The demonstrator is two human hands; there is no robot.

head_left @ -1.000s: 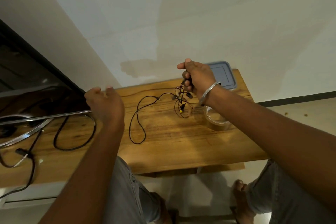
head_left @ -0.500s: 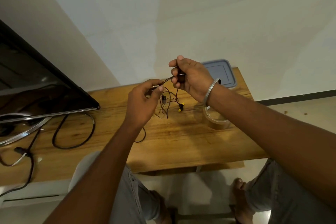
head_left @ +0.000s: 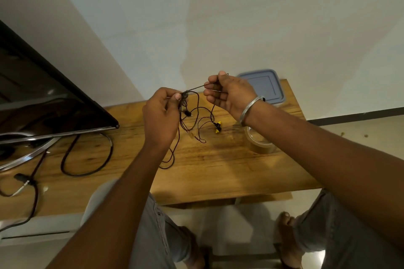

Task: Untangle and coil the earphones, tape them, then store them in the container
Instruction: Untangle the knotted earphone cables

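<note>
earphones [head_left: 187, 113] between left hand [head_left: 161, 116] and right hand [head_left: 230, 95]

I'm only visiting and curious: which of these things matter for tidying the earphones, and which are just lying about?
For the job: earphones, pinched by the left hand and right hand; tape roll; lidded container.
Just lying about: dark screen; black cable.

Earphones [head_left: 197, 113] black, yellow tips; container [head_left: 264, 85] lid grey-blue; tape [head_left: 260, 142] brown.
</note>
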